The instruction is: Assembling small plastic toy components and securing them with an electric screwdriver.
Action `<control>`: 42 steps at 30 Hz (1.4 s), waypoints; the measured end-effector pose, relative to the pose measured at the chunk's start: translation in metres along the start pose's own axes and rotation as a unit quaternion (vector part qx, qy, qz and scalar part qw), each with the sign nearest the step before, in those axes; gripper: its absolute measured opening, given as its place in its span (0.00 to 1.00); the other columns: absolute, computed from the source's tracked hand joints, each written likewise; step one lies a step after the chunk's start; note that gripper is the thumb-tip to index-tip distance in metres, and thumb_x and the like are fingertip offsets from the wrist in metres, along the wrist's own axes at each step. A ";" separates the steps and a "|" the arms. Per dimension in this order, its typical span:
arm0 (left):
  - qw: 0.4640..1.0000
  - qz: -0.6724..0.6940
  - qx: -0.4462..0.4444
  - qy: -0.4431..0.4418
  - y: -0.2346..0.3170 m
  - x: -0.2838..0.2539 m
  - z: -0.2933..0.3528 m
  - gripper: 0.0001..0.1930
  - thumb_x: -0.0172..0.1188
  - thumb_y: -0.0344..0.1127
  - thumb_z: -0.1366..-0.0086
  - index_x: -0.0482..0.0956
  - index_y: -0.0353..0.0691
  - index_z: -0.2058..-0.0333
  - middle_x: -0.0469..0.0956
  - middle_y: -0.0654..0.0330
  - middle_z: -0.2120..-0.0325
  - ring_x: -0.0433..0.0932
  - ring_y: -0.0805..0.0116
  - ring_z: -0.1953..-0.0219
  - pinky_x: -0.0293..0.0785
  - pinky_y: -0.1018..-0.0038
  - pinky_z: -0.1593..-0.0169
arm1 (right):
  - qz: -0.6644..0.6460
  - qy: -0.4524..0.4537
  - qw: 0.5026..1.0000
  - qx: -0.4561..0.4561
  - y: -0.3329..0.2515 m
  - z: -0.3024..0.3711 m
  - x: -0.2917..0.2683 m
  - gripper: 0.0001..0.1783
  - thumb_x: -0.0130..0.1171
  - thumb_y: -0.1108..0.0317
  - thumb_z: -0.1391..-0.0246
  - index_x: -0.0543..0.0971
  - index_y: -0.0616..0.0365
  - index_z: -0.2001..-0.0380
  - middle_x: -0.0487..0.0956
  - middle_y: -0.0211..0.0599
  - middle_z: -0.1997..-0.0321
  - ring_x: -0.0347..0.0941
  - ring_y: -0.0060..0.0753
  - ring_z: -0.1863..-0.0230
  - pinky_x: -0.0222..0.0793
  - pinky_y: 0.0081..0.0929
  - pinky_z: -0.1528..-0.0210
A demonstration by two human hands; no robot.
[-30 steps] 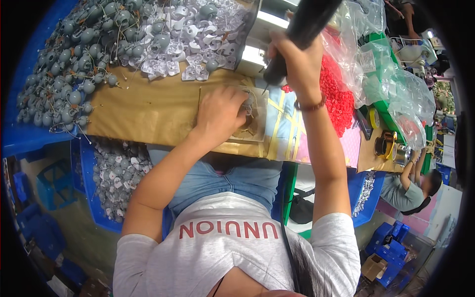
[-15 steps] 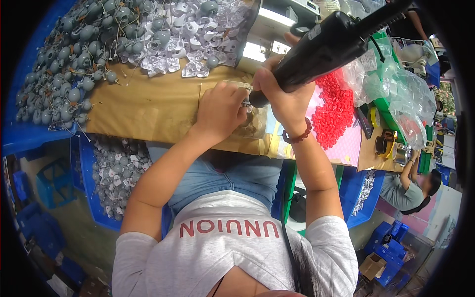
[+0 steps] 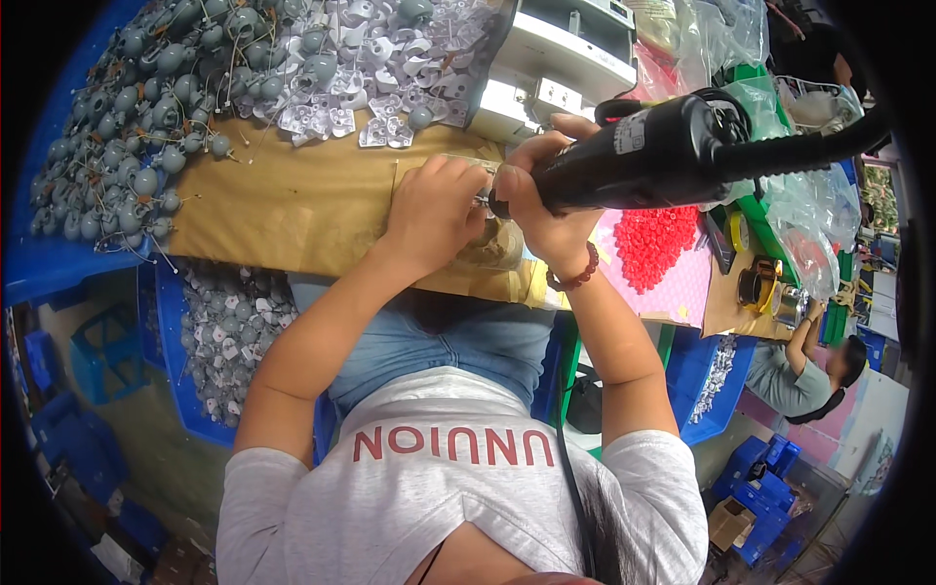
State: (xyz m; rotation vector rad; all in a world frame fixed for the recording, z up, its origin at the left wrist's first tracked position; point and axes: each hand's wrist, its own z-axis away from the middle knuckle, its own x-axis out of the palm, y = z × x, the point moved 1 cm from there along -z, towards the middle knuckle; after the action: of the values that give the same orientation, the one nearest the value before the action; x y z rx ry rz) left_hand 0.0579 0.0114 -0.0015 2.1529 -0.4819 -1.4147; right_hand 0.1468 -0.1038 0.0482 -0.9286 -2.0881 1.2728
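Observation:
My right hand (image 3: 546, 214) is wrapped round a black electric screwdriver (image 3: 639, 156), which lies nearly level with its cable end off to the right. Its front end points left, close to the fingers of my left hand (image 3: 435, 210). Those fingers are curled down over the worktable, pressed on a small part that they mostly hide, so its kind does not show. A clear plate or film (image 3: 502, 244) lies on the brown paper just under my hands.
Grey round housings with wires (image 3: 127, 146) and white plastic pieces (image 3: 390, 88) heap up at the far left. Red small parts (image 3: 648, 249) lie on a pink sheet to the right. A white machine (image 3: 565, 49) stands behind. Blue bins (image 3: 210, 409) flank my lap. Another person (image 3: 790, 380) sits at far right.
The screwdriver has tipped from a steep slant to nearly level, its rear end dropping, and my right hand has turned and shifted slightly left with it. My left hand has hardly moved.

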 end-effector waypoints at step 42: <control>0.997 0.062 0.007 0.050 0.005 0.005 0.019 0.19 0.67 0.28 0.45 0.76 0.38 0.54 0.78 0.53 0.56 0.76 0.52 0.50 0.70 0.59 0.47 | -0.003 0.089 0.965 0.248 0.060 0.004 -0.007 0.08 0.52 0.69 0.33 0.74 0.64 0.61 0.80 0.34 0.72 0.76 0.20 0.72 0.72 0.19 0.68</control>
State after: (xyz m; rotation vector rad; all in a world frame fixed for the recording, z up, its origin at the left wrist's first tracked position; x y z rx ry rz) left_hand 0.0421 0.0001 -0.0087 2.1538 -0.5796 -1.2325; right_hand 0.1652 -0.0922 -0.0079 -0.7725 -1.5259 1.5463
